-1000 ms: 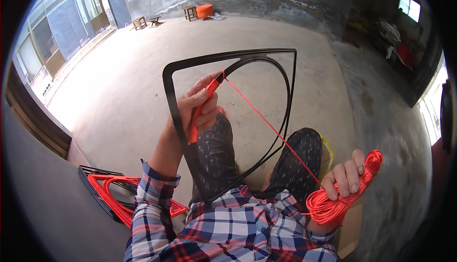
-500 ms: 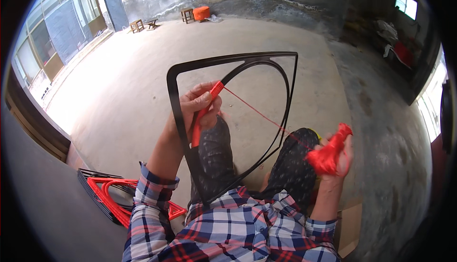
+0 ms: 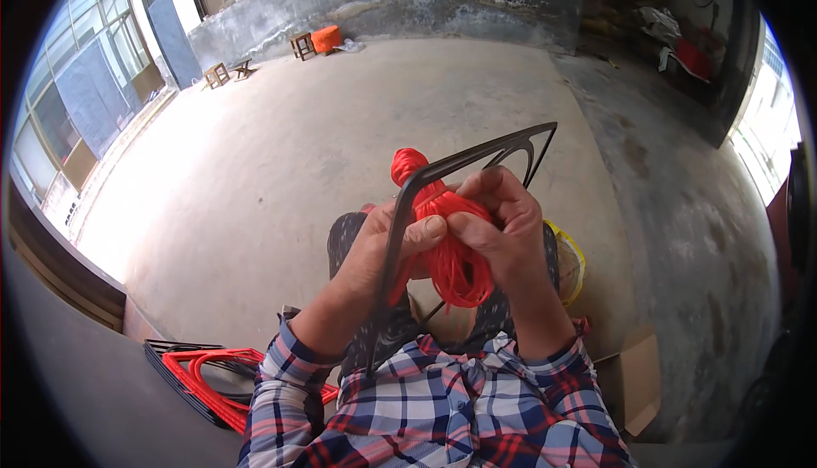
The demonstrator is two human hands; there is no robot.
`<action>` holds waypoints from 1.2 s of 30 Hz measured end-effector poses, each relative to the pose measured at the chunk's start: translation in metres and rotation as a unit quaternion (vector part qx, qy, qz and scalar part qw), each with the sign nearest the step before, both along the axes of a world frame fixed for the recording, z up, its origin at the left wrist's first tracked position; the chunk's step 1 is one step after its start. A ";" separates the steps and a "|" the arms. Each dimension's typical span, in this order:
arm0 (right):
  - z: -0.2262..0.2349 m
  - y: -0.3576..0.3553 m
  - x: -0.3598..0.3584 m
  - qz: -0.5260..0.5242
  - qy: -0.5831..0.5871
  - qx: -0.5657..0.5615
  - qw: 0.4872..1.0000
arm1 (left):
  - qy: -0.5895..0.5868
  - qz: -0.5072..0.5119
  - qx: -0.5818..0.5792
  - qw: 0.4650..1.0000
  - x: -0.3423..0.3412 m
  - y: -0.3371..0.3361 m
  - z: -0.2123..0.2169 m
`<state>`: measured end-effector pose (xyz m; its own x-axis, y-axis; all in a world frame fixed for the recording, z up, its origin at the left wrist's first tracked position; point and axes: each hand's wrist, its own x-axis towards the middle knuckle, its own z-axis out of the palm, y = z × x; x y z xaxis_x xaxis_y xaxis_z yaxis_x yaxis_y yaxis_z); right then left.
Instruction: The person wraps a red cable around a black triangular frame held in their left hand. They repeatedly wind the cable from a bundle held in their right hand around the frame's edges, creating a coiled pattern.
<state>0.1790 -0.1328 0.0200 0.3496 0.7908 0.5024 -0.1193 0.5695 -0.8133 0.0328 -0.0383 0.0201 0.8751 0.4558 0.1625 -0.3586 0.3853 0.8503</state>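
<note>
A skein of shiny red cord (image 3: pixel 460 274) hangs in front of my lap, its knotted top pointing up and its loops drooping. My left hand (image 3: pixel 374 251) is closed, with the thumb pressed on the skein's left side. Opposite it, my right hand (image 3: pixel 511 225) pinches the skein's strands between thumb and fingers. A thin black frame (image 3: pixel 472 156) with a curved inner bar stands tilted over my lap, one side crossing my left hand. Most of its red-wrapped bar is hidden behind my hands and the skein.
At my left lies a stack of red and black frames (image 3: pixel 200 383). A cardboard box (image 3: pixel 642 383) and a yellow-rimmed container (image 3: pixel 582 268) are on my right. Low wooden stools (image 3: pixel 302 46) and an orange round seat (image 3: pixel 325 40) stand by the far wall.
My right hand has brought the red skein from the right to my left hand, and both now hold it. The black frame has turned and tilted, showing more edge-on.
</note>
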 end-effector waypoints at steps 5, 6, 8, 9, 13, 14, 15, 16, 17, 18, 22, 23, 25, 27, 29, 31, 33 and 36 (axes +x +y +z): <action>-0.070 0.009 0.046 0.146 0.232 -0.008 0.962 | 0.113 0.087 0.105 0.984 0.004 -0.001 -0.028; -0.052 0.012 0.028 0.201 0.241 -0.025 0.949 | -0.015 -0.022 -0.020 0.999 0.000 0.000 -0.029; -0.044 0.005 0.019 0.299 0.301 -0.062 0.903 | -0.223 -0.204 -0.154 0.941 0.007 -0.007 -0.031; -0.045 0.006 0.017 0.314 0.308 -0.089 0.894 | -0.117 -0.090 0.005 0.989 0.004 -0.020 -0.016; -0.013 0.006 0.017 0.288 0.356 -0.015 0.889 | -0.090 -0.058 -0.198 0.974 -0.003 -0.028 -0.004; -0.031 0.008 0.029 0.156 0.398 -0.034 0.903 | -0.087 -0.113 -0.151 0.978 -0.008 -0.016 -0.006; -0.050 0.016 0.040 0.110 0.369 0.014 0.923 | -0.084 -0.167 -0.100 0.977 -0.010 -0.004 -0.008; -0.062 0.024 0.050 0.069 0.335 0.061 0.938 | -0.104 -0.161 -0.062 0.979 -0.009 -0.002 -0.003; -0.069 0.022 0.053 0.055 0.333 0.051 0.940 | -0.124 -0.152 -0.025 0.980 -0.008 -0.001 0.002; -0.108 0.016 0.070 0.064 0.339 0.048 0.937 | -0.109 -0.117 -0.018 0.987 -0.010 0.002 0.001; -0.078 -0.023 0.050 0.055 0.259 0.061 0.962 | -0.032 0.022 0.023 0.999 -0.024 0.017 0.000; -0.062 -0.034 0.043 0.051 0.268 0.093 0.958 | -0.032 0.034 0.018 0.999 -0.026 0.024 -0.005; -0.048 -0.047 0.044 0.111 0.248 0.169 0.947 | -0.040 0.053 0.023 0.998 -0.032 0.036 -0.012; -0.036 -0.066 0.051 0.220 0.231 0.220 0.922 | -0.057 0.051 0.008 0.997 -0.040 0.047 -0.018; -0.035 -0.088 0.056 0.280 0.234 0.230 0.902 | -0.028 0.092 0.013 0.995 -0.046 0.055 -0.019; -0.038 -0.100 0.063 0.312 0.223 0.224 0.896 | -0.009 0.127 0.020 0.992 -0.052 0.063 -0.021; -0.046 -0.109 0.068 0.323 0.204 0.197 0.903 | -0.008 0.145 0.008 0.989 -0.058 0.073 -0.027; -0.060 -0.121 0.059 0.274 0.188 0.155 0.930 | -0.030 0.112 -0.003 0.993 -0.066 0.079 -0.027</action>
<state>0.2384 -0.2538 -0.0401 0.1344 0.7393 0.6598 -0.7036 0.5401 -0.4618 -0.0330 0.0410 -0.0070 0.7412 0.6383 0.2079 -0.4853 0.2956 0.8229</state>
